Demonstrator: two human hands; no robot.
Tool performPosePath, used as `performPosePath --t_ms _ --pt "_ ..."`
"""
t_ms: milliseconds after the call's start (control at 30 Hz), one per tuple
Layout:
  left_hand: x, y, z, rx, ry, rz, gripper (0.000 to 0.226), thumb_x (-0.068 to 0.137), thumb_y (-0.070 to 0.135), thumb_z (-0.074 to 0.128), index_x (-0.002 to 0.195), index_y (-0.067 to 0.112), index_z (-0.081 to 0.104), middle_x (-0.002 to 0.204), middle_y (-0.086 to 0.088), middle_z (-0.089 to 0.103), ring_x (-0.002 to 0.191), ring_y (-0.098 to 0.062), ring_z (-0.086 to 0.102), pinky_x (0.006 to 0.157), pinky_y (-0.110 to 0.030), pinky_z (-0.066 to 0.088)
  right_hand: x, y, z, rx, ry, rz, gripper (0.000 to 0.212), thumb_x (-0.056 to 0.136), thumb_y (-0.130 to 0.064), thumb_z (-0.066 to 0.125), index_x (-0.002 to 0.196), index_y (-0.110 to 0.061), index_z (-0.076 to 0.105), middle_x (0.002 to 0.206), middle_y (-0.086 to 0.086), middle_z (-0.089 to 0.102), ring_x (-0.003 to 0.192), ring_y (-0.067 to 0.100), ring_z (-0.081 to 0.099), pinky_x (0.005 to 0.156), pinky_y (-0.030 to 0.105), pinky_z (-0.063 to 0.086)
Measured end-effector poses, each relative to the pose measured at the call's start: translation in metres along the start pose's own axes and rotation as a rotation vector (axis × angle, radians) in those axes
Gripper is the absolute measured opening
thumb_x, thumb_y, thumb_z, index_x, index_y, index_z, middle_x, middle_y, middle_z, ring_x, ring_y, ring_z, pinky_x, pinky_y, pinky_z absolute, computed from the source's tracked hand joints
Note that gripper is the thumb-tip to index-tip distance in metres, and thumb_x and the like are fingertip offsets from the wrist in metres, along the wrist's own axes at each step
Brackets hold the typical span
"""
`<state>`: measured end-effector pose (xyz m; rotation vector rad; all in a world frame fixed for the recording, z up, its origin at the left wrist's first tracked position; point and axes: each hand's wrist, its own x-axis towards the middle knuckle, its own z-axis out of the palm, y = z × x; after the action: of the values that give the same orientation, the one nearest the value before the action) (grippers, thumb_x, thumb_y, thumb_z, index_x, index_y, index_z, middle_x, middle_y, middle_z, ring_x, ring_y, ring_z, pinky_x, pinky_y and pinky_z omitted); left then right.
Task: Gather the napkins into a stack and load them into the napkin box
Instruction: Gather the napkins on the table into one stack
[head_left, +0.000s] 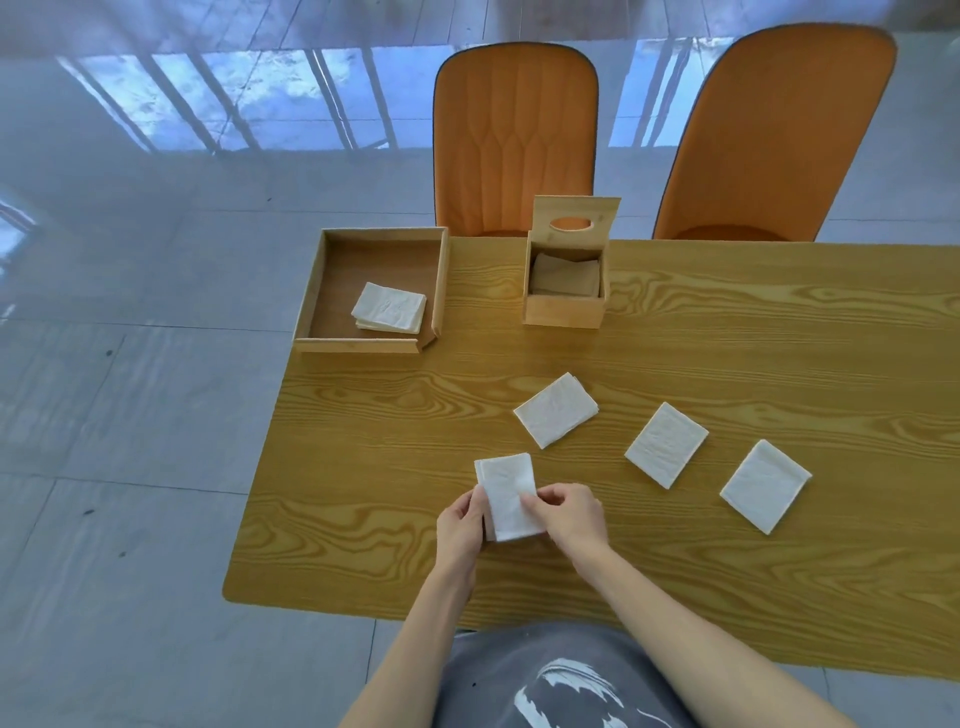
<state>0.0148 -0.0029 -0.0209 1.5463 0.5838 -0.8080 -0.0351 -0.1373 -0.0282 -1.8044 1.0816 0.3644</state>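
Both my hands hold a small stack of white folded napkins (506, 493) near the table's front left. My left hand (460, 525) grips its left edge and my right hand (569, 514) pinches its right side. Three more white napkins lie flat on the wooden table: one (556, 409) in the middle, one (666, 444) to its right, one (764, 486) further right. The wooden napkin box (563, 306) stands at the back with its lid (576, 221) raised, napkins inside.
A shallow wooden tray (311, 296) sits at the table's back left corner with a small napkin pile (389, 307) in it. Two orange chairs (514, 140) (779, 135) stand behind the table. The table's left edge (260, 467) is close to my left hand.
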Motion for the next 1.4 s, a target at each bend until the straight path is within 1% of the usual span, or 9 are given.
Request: performPosePath --t_ms 133,300,433,633,833,1133,1200,1300,1400 --pt "0.001 0.0 0.0 -0.033 -0.053 0.024 0.016 0.089 0.021 0.071 0.103 0.013 0.069 0.097 -0.008 0.078 0.089 -0.022 0.074 0.076 -0.033 0.06 0.0 -0.007 -0.002 -0.128 0.026 -0.019 0.028 0.082 -0.045 0.072 0.097 -0.023 0.077 0.098 -0.005 0.075 0.091 0.015 0.068 0.074 0.031 0.053" --pt "0.002 0.002 0.002 -0.026 -0.026 0.051 0.025 0.084 0.008 0.074 0.107 0.006 0.063 0.094 -0.007 0.074 0.082 -0.015 0.072 0.059 -0.018 0.056 -0.005 -0.016 -0.004 -0.205 0.068 -0.011 0.028 0.082 -0.05 0.07 0.094 -0.025 0.075 0.094 -0.005 0.074 0.088 0.017 0.068 0.067 0.029 0.05" --pt "0.006 0.002 0.002 -0.036 -0.019 0.055 0.025 0.086 0.007 0.073 0.108 0.005 0.062 0.092 -0.004 0.073 0.081 -0.013 0.071 0.062 -0.019 0.058 0.008 -0.028 -0.018 -0.08 0.187 0.065 0.034 0.084 -0.053 0.067 0.1 -0.023 0.072 0.103 -0.004 0.073 0.093 0.017 0.065 0.074 0.03 0.05" --pt "0.009 0.005 0.0 -0.057 -0.002 0.068 0.025 0.087 0.007 0.072 0.11 0.005 0.063 0.094 -0.005 0.073 0.085 -0.015 0.071 0.062 -0.018 0.057 0.034 -0.048 -0.032 0.14 0.29 0.217 0.044 0.085 -0.049 0.068 0.116 -0.018 0.064 0.118 0.003 0.067 0.106 0.023 0.062 0.091 0.043 0.053" --pt "0.014 0.013 -0.006 -0.064 0.026 0.062 0.02 0.088 0.012 0.072 0.106 0.012 0.063 0.099 -0.006 0.074 0.093 -0.022 0.072 0.085 -0.04 0.059 0.041 -0.076 -0.03 0.039 0.377 0.324 0.051 0.086 -0.052 0.065 0.121 -0.015 0.058 0.125 0.009 0.061 0.112 0.03 0.059 0.102 0.045 0.041" --pt "0.019 0.015 -0.016 -0.07 0.062 0.064 0.025 0.088 0.013 0.072 0.111 0.01 0.063 0.103 -0.009 0.073 0.098 -0.024 0.071 0.087 -0.04 0.058 0.053 -0.089 -0.018 0.074 0.422 0.31 0.027 0.085 -0.035 0.073 0.104 -0.017 0.068 0.114 0.007 0.067 0.105 0.026 0.061 0.095 0.041 0.036" --pt "0.02 0.014 -0.015 -0.066 0.068 0.051 0.029 0.088 0.014 0.072 0.115 0.009 0.063 0.105 -0.009 0.073 0.099 -0.024 0.071 0.086 -0.04 0.058 0.054 -0.088 -0.018 0.092 0.41 0.293 0.019 0.085 -0.032 0.074 0.096 -0.017 0.07 0.105 0.007 0.07 0.098 0.026 0.063 0.095 0.041 0.042" --pt "0.02 0.013 -0.012 -0.059 0.062 0.045 0.028 0.089 0.014 0.071 0.115 0.009 0.063 0.105 -0.008 0.073 0.099 -0.023 0.071 0.085 -0.038 0.058 0.051 -0.082 -0.021 0.138 0.397 0.274 0.018 0.088 -0.029 0.068 0.102 -0.018 0.067 0.095 0.001 0.063 0.087 0.024 0.062 0.085 0.041 0.054" --pt "0.02 0.012 -0.007 -0.041 0.036 0.046 0.028 0.089 0.015 0.07 0.116 0.009 0.063 0.104 -0.008 0.073 0.099 -0.024 0.071 0.086 -0.038 0.058 0.048 -0.07 -0.026 0.201 0.41 0.211 0.017 0.09 -0.027 0.066 0.105 -0.018 0.067 0.092 -0.002 0.06 0.09 0.022 0.062 0.08 0.039 0.055"
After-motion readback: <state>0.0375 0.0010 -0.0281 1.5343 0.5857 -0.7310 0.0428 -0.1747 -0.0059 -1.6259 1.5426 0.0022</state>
